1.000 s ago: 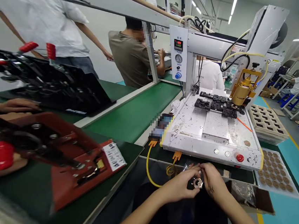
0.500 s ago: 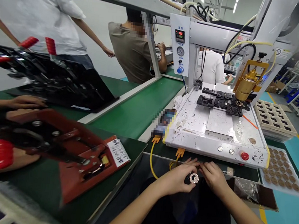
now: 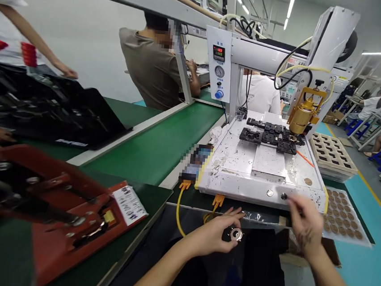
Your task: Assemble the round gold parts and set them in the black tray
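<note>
Left hand (image 3: 213, 235) is gripping a small round metal ring (image 3: 236, 233) just below the white, speckled machine (image 3: 262, 168); right hand (image 3: 304, 219), fingers spread & empty, is hovering at machine's front edge.

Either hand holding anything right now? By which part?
Left hand pinches the small round black part with a silver centre by its rim. Right hand holds nothing, raised near the white machine's front panel.

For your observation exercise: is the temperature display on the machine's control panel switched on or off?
On. The display on the white control panel shows lit red and green digits; the exact figures are too small to be sure of.
</note>
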A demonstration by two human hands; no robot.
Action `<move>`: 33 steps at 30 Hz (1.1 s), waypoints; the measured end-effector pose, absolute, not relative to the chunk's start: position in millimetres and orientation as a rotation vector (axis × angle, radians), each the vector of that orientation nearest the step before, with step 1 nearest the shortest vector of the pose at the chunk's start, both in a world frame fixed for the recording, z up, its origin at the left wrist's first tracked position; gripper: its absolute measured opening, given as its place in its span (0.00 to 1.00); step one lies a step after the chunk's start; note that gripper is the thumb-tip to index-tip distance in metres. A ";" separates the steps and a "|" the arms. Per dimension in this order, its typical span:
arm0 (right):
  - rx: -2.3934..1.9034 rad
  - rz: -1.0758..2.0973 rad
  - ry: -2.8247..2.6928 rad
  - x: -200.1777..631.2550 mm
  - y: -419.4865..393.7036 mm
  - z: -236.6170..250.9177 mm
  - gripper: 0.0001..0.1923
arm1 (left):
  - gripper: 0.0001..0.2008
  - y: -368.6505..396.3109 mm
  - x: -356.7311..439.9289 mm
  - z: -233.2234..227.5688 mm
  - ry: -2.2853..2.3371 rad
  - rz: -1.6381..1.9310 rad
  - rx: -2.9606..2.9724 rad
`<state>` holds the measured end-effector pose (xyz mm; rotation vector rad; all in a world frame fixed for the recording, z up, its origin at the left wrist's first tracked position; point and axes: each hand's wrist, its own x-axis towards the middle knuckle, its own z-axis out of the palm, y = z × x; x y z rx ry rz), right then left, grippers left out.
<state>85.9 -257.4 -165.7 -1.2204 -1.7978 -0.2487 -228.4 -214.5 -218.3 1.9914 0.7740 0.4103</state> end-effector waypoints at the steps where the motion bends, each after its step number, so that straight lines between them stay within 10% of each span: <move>1: -1.304 -0.247 -1.768 100.4 -243.7 -150.0 0.10 | 0.15 -214.9 -228.3 -220.1 0.775 0.420 1.987; 8: -1.501 -0.264 -1.788 140.2 -195.9 -109.2 0.14 | 0.16 -221.7 -225.7 -227.1 0.808 0.468 1.990; 20: -1.115 0.232 -2.043 2.1 -238.7 -245.8 0.14 | 0.16 -213.8 -223.2 -222.1 0.842 0.596 1.987; 33: -1.139 0.040 -2.218 -2.2 -238.4 -272.1 0.11 | 0.16 -227.4 -231.9 -226.6 0.915 0.494 2.084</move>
